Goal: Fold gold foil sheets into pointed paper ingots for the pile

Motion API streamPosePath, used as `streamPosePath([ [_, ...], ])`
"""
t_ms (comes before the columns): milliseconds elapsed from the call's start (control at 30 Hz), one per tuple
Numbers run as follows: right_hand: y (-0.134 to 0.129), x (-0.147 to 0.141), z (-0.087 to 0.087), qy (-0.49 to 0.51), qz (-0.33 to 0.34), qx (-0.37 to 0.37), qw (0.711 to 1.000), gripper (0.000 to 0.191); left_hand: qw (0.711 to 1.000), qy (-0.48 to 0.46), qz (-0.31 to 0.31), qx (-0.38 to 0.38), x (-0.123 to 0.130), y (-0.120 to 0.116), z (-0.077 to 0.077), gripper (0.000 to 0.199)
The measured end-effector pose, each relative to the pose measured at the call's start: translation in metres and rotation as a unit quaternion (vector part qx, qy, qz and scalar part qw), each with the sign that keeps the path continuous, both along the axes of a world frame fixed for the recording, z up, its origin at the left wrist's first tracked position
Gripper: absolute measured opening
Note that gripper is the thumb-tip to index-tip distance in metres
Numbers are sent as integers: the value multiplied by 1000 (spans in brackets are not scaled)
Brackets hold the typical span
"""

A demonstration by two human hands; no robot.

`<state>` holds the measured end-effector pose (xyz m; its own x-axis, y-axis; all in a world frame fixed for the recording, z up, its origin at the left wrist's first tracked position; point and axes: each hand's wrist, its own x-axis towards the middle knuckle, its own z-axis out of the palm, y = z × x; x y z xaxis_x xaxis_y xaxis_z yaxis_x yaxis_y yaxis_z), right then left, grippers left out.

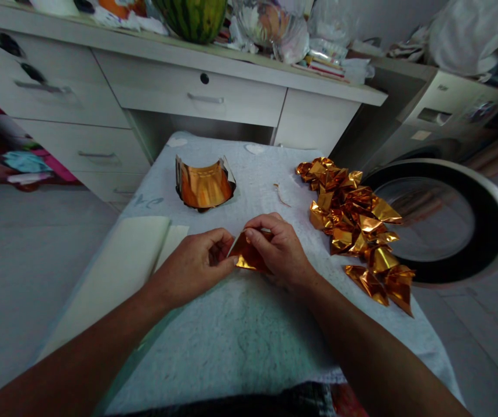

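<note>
Shiny copper-gold foil sheet (252,255) — partly folded, pale edge showing — held between both hands above the cloth (249,324).

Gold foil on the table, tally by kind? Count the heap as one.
Curved foil stack: 1
Heap of folded foil pieces: 1, pieces overlap too much to count singly
Foil piece between left hand and right hand: 1
Total: 3

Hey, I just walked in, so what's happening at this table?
A person's left hand and right hand hold a shiny gold sheet between their fingers. A curved stack of gold sheets stands beyond them, and folded gold pieces lie heaped on the right of the cloth-covered table.
</note>
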<state>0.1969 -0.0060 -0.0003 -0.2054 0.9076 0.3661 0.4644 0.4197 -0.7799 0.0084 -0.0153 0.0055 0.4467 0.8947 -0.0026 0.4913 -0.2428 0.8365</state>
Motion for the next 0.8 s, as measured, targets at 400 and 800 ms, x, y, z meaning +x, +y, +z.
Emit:
streamPosePath([
  [400,0,-3,-1,196,80,-168,963,9,943,-265,185,-76,-1,2,2,15],
  [800,-1,6,-3,248,188,-266,912,24,939,-239,110,-220,0,6,-5,27],
])
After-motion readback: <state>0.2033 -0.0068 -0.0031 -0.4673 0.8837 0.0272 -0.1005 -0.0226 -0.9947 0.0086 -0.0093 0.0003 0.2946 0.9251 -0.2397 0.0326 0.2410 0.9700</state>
